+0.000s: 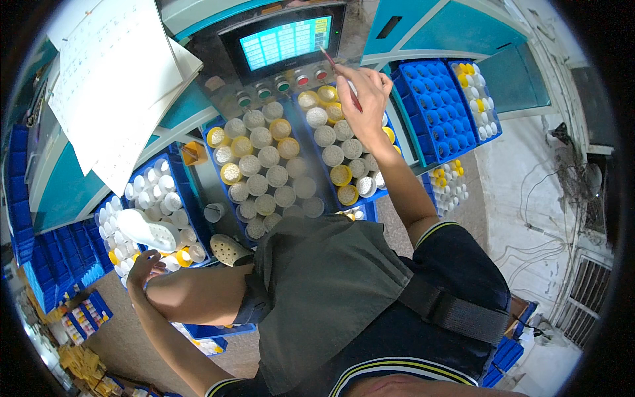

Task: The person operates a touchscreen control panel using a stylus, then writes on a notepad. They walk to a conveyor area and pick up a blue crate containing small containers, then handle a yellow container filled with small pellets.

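My right hand (365, 102) is raised at the control panel, its fingers closed round a slim dark-red pen (329, 58). The pen's tip meets or nearly meets the right side of the lit touchscreen (286, 41); contact cannot be told. Below the screen sits a row of round green and red push buttons (283, 87). My left hand (147, 266) is by my bent knee, fingers loosely bent and apart, with nothing seen in them. Just beyond it is a white clog-like shoe (149, 230). A beige clog with holes (230, 251) shows beside my leg.
Blue crates (213, 142) of white and yellow cups with grainy contents stand before me. More cups fill a left crate (183, 178). At right are a blue crate with round slots (433, 109) and a cup tray (477, 99). Written paper sheets (112, 79) lie upper left.
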Tool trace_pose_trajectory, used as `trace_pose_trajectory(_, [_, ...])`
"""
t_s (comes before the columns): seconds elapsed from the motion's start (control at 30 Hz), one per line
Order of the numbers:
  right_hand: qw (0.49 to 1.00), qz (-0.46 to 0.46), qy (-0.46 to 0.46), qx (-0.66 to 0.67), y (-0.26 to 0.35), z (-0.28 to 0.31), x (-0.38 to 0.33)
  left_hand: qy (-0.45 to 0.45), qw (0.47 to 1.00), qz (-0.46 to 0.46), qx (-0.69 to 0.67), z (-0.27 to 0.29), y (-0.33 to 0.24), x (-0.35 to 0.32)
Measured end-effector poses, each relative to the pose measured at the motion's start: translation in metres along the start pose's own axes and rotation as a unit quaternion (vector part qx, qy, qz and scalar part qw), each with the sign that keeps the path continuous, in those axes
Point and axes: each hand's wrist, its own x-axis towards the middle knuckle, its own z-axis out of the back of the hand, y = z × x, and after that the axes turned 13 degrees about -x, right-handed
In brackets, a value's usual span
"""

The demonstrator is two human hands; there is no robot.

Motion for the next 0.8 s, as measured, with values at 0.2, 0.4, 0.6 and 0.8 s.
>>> trace_pose_trajectory(0.2, [0.999, 0.017, -0.014, 0.033, 0.011, 0.002, 0.006, 0.0, 1.0, -0.001, 0.013, 0.0, 0.0, 0.001])
trace_pose_trajectory(0.4, [0.999, 0.019, -0.013, 0.044, 0.016, 0.001, 0.01, 0.01, 1.0, -0.001, 0.001, 0.005, 0.007, 0.008])
trace_pose_trajectory(0.6, [0.999, -0.009, -0.037, 0.011, 0.004, 0.002, 0.011, 0.005, 1.0, -0.001, -0.016, 0.005, 0.009, 0.008])
trace_pose_trajectory(0.8, [0.999, -0.006, -0.032, 0.031, -0.003, -0.002, 0.011, 0.001, 1.0, 0.015, 0.003, 0.001, 0.001, 0.003])
